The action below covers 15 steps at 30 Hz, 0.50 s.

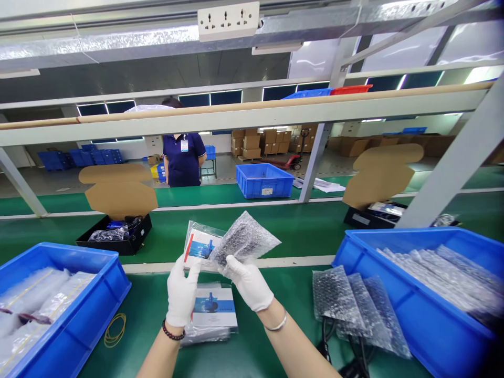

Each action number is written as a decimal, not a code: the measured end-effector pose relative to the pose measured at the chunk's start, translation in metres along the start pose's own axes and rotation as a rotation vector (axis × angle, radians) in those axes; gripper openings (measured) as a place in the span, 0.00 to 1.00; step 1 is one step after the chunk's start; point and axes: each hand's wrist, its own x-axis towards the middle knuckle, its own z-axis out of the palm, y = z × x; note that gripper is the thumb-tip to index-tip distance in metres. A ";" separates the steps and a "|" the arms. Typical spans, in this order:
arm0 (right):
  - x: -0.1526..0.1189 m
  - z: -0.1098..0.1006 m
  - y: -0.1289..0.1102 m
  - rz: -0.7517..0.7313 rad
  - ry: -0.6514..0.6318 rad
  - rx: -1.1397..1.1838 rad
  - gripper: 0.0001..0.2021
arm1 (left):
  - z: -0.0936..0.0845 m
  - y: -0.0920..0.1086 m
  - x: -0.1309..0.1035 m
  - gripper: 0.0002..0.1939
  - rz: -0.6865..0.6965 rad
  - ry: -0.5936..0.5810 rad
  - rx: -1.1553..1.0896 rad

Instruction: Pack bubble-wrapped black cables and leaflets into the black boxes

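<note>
My left hand point(182, 291), in a white glove, pinches a booklet in a clear plastic bag point(200, 247) with a blue picture and a red strip. In my gloved right hand point(249, 283) is a bubble-wrap pouch point(248, 239) with something dark inside that I cannot make out. The pouch overlaps the right edge of the bagged booklet, both raised above the green bench. Below them lies a stack of bagged booklets point(214, 310). To the right, several bubble-wrap pouches point(336, 299) rest fanned out, with black cables point(325, 341) coming from under them.
Blue bins stand at left point(84, 310) and right point(417, 299), holding bagged and bubble-wrapped goods. Rubber bands point(115, 331) lie beside the left one. Beyond are two open black boxes point(134, 239) point(360, 216), a blue crate point(263, 181) and a person point(183, 160). A slanted post point(452, 157) rises at right.
</note>
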 end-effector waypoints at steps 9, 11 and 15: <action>-0.004 0.002 -0.002 -0.024 0.012 0.082 0.20 | -0.013 -0.016 0.033 0.07 -0.280 -0.019 -0.501; -0.002 -0.001 -0.012 -0.019 0.085 0.145 0.22 | -0.029 -0.034 0.053 0.10 -0.487 0.036 -0.841; 0.005 -0.011 -0.032 -0.018 0.142 0.235 0.22 | -0.054 -0.083 0.072 0.10 -0.689 0.182 -0.897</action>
